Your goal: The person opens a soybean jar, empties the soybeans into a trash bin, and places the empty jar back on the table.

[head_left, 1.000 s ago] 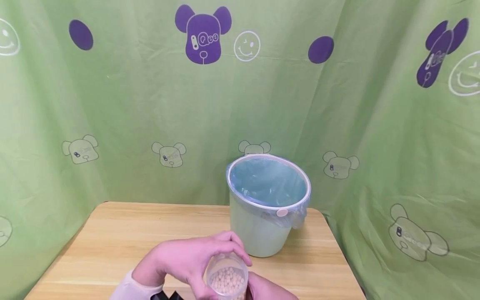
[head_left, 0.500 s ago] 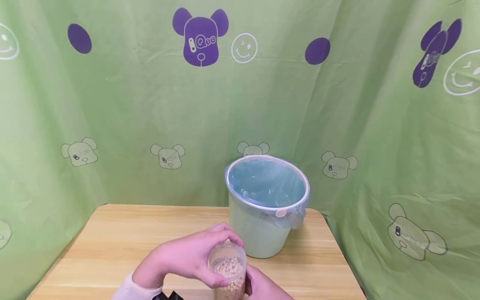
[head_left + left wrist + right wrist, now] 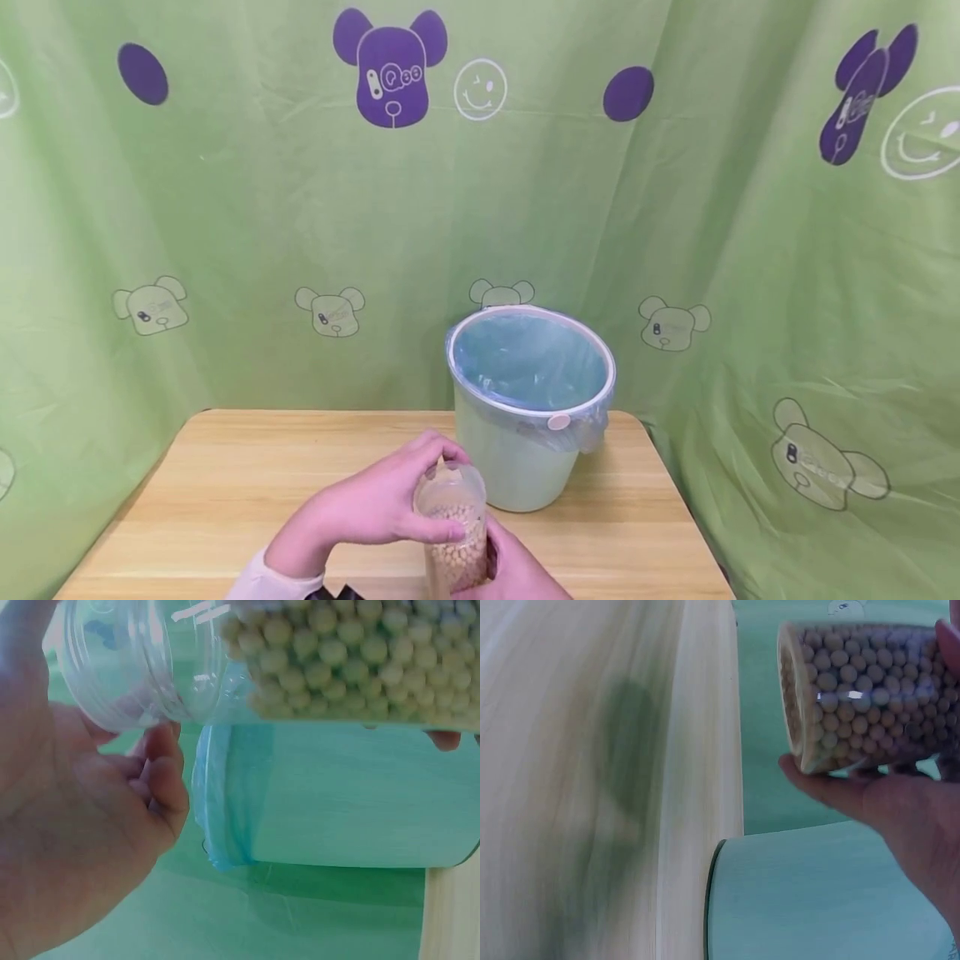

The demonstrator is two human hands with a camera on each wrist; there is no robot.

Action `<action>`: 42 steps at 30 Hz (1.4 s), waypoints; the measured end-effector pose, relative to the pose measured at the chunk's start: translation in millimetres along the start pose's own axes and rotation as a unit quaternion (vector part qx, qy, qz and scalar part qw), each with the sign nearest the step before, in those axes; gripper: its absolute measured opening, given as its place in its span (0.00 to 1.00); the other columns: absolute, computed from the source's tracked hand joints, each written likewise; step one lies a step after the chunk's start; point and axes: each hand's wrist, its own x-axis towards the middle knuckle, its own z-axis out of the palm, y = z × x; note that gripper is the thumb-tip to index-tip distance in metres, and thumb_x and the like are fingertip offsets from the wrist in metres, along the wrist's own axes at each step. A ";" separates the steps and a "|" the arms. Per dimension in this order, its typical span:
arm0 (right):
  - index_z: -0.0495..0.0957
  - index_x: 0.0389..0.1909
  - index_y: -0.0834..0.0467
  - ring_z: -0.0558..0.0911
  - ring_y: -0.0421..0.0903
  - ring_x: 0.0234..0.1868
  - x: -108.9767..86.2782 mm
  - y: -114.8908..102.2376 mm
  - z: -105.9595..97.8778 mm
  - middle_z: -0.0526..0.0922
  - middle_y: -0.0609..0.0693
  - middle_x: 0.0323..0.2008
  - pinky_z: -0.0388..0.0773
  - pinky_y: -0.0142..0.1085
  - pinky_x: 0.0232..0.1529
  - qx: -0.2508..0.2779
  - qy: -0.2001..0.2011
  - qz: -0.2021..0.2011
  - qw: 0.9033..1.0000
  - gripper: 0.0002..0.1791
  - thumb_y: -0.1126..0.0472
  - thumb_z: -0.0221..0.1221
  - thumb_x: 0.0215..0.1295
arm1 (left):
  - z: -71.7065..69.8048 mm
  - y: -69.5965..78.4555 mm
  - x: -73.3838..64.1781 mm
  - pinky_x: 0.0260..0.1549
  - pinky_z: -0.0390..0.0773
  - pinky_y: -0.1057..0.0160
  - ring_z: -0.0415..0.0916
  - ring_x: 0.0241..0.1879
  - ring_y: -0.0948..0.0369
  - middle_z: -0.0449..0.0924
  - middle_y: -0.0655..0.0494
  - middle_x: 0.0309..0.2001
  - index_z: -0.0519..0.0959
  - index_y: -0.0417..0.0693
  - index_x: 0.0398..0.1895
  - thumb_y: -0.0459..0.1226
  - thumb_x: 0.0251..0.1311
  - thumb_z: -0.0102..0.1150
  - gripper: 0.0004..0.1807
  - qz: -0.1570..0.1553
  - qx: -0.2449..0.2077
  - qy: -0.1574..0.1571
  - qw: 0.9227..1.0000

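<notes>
A clear jar [image 3: 459, 560] of small beige balls is held above the table's near side, in front of the bin. My left hand [image 3: 367, 504] grips its clear top from the left, the thumb across the near side and the fingers round the far side. My right hand [image 3: 517, 567] holds the jar's body from the right. In the left wrist view, the clear ridged lid [image 3: 124, 667] sits at the jar's mouth, by the curled fingers [image 3: 165, 780]. The right wrist view has the balls [image 3: 855, 690] packed down to the jar's base, with the hand beneath.
Behind the jar stands a pale green bin [image 3: 513, 458], with a blue plastic bag lining it and folded over its rim. Both are on a wooden table [image 3: 300, 450]. A green printed curtain [image 3: 540, 183] hangs round the back and sides.
Both hands and the jar have risen in the head view, slightly to the left, and more of the jar's side shows. My left thumb now lies across the jar's near side. The bin stays put.
</notes>
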 end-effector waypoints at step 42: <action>0.44 0.78 0.63 0.71 0.64 0.68 -27.2 -8.4 1.7 0.65 0.69 0.70 0.78 0.52 0.65 0.006 0.149 0.026 0.988 0.65 0.61 0.78 0.46 | 84.1 -156.8 -50.4 0.56 0.71 0.34 0.74 0.53 0.43 0.74 0.38 0.60 0.76 0.40 0.60 0.41 0.32 0.81 0.45 -0.300 0.123 0.117 0.939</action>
